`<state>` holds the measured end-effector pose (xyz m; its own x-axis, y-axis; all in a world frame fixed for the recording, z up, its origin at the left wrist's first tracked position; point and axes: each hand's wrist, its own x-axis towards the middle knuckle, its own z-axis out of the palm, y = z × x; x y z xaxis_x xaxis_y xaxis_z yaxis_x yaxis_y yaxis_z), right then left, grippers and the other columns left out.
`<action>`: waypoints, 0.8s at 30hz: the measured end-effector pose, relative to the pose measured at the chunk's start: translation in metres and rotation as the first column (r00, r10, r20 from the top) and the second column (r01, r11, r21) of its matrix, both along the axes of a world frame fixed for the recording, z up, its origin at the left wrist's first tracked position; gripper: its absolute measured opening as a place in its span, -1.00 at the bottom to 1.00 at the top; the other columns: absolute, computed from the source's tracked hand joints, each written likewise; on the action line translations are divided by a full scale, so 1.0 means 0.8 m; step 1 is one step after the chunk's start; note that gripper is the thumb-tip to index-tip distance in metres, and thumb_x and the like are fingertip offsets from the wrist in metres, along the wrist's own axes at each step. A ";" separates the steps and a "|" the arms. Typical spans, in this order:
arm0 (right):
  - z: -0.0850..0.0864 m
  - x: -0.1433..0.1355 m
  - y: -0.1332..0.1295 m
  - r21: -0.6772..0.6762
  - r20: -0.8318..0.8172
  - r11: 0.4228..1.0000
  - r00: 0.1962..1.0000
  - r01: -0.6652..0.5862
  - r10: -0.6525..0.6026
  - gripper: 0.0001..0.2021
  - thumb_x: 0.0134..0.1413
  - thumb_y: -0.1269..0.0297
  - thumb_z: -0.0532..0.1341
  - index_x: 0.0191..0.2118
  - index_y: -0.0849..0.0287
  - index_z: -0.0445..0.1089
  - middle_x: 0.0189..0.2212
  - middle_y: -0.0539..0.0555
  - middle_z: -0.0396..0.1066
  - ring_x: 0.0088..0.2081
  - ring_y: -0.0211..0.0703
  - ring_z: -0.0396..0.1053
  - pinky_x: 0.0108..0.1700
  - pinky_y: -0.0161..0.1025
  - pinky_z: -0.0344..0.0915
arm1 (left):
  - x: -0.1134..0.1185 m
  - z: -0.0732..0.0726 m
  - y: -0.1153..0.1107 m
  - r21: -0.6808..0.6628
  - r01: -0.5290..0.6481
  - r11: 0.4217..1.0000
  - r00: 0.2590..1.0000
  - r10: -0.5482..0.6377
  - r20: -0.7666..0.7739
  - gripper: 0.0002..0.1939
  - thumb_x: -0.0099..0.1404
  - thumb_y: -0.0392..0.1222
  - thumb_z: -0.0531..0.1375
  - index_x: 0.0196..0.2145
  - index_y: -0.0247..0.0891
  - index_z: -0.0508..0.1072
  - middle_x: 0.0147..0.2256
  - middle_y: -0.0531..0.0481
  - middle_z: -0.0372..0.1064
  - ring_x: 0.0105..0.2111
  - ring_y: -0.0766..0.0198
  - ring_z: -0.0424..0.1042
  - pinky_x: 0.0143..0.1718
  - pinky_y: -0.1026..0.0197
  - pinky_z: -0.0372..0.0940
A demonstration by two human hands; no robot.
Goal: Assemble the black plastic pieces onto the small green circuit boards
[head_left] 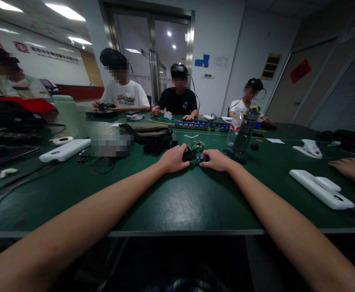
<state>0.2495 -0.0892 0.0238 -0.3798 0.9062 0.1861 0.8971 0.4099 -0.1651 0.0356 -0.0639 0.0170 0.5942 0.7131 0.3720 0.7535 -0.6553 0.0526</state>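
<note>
Both of my arms reach forward over the green table (177, 198). My left hand (174, 159) is closed on a small black block-like part (189, 155), gripped between thumb and fingers. Just to its right, my right hand (215, 159) pinches a small dark piece with a blue spot (203, 158); its exact kind is too small to tell. The two pieces are close together, low over the tabletop. Right behind them lies a small pile of green and whitish bits (197, 144). Black blocky parts (157, 147) sit left of my left hand, and flat black pieces (235, 156) right of my right hand.
A clear bottle (234, 132) and a dark bottle (246, 132) stand behind my right hand. Left are a grey-brown pouch (150, 132) and a white power bank (65, 150); right, another white power bank (320, 188). Several people sit around; a person's hand (350, 168) rests at right.
</note>
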 end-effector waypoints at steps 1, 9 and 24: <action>0.000 0.000 0.000 0.000 -0.003 1.000 1.000 0.003 -0.003 -0.80 0.03 0.21 0.33 -0.29 0.22 0.41 -0.33 0.06 0.44 -0.34 -0.22 0.31 -0.32 -0.35 0.09 | 0.000 0.000 0.000 0.002 0.004 1.000 1.000 -0.004 -0.002 -0.66 0.17 -0.04 0.18 -0.14 -0.23 0.26 -0.20 -0.15 0.41 -0.19 0.03 0.45 -0.20 0.10 0.33; 0.004 -0.002 -0.004 -0.016 -0.004 1.000 1.000 0.013 -0.013 -0.80 0.02 0.22 0.33 -0.28 0.22 0.41 -0.33 0.07 0.45 -0.34 -0.22 0.32 -0.33 -0.35 0.09 | 0.000 0.002 -0.002 0.016 0.026 1.000 1.000 -0.027 0.009 -0.66 0.19 -0.02 0.18 -0.14 -0.22 0.26 -0.19 -0.15 0.41 -0.17 0.03 0.44 -0.19 0.09 0.33; -0.001 0.001 0.001 0.002 -0.002 1.000 1.000 0.005 -0.005 -0.80 0.03 0.21 0.32 -0.26 0.21 0.42 -0.31 0.08 0.47 -0.31 -0.20 0.34 -0.31 -0.35 0.12 | -0.001 0.003 -0.003 0.021 0.044 0.999 0.997 -0.046 0.058 -0.67 0.16 -0.04 0.20 -0.16 -0.22 0.27 -0.21 -0.13 0.39 -0.20 0.06 0.42 -0.20 0.10 0.32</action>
